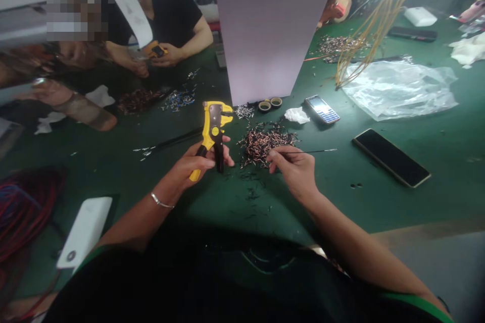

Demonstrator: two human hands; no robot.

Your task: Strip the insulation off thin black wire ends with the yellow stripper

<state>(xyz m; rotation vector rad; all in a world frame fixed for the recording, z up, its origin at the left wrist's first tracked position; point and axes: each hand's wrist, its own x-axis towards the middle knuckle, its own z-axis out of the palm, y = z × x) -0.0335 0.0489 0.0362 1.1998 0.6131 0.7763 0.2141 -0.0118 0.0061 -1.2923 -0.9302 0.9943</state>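
My left hand (202,157) is wrapped round the handles of a yellow and black wire stripper (212,128), its jaws pointing up and to the right. Between the thumb and fingers of my right hand (293,164) is a thin black wire (318,151) with a bright tip, reaching out to the right. Just beyond that hand lies a heap of short copper-coloured pieces (259,144). Dark scraps (253,193) are scattered on the green table (227,212) between my hands. Several black wires with light ends (166,142) lie left of the stripper.
A white panel (265,35) stands ahead. On the right are a keypad phone (322,110), a smartphone (392,157) and a clear plastic bag (401,88). At left lie a white power bank (85,232) and coiled red wire (26,212). Across the table, a co-worker's hand (168,55) holds a yellow tool.
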